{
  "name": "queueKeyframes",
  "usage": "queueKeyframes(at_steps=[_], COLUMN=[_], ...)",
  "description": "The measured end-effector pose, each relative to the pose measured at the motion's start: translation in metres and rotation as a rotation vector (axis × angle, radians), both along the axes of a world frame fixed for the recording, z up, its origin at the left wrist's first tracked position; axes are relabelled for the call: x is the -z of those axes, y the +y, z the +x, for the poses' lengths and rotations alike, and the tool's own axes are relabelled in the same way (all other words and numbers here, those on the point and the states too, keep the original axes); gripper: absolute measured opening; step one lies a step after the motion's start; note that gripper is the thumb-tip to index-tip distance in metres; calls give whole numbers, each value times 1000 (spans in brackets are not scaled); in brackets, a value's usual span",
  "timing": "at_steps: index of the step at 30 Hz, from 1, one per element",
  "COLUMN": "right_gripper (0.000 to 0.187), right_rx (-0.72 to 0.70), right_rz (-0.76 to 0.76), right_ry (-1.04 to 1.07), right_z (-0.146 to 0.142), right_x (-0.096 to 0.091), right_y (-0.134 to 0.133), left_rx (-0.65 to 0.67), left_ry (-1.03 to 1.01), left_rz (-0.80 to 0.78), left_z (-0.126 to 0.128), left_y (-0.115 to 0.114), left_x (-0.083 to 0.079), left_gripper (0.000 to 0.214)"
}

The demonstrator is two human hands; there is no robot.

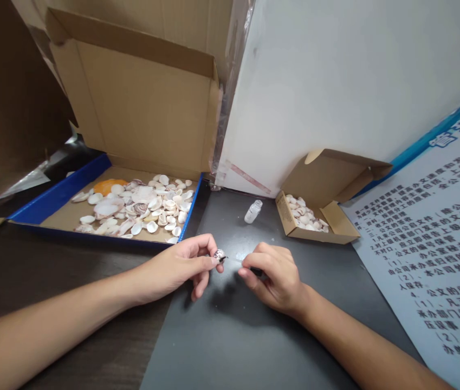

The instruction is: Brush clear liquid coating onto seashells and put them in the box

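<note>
Over the grey surface (pixel 205 346), left fingers (pixel 203 264) pinched a shell (pixel 219 253), probably light, hard and brittle, best held by its edges, while right fingers (pixel 259 261) gripped a tool (pixel 257 271).

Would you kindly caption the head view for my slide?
Left hand holds a speckled shell, right hand a thin tool, bottle beyond.

**Colour check: speckles, blue and orange**

From my end I'm seeing a white shell (pixel 219 253) with dark speckles, a blue-walled box (pixel 67 189) with plain brown insides, one orange piece (pixel 105 187) among pale shells (pixel 168 205), and a grey-and-woodgrain surface (pixel 221 346).
</note>
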State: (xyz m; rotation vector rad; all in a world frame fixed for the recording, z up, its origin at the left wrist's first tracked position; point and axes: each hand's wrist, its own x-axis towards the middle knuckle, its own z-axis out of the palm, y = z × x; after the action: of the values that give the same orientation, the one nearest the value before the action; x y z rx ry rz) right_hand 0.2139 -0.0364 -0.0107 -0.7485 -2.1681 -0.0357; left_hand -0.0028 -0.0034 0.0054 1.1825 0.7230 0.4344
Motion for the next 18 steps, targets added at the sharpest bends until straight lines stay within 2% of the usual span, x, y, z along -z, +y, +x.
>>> queueKeyframes(at_steps=[18], right_gripper=[11], right_rx=[-38], right_rz=[-8], right_ry=[-26], right_z=[0], right_x=[1], right_y=[0], left_rx=[-2], left_ry=[-9], left_rz=[10], left_z=[0], left_y=[0], left_x=[0], left_gripper=[21])
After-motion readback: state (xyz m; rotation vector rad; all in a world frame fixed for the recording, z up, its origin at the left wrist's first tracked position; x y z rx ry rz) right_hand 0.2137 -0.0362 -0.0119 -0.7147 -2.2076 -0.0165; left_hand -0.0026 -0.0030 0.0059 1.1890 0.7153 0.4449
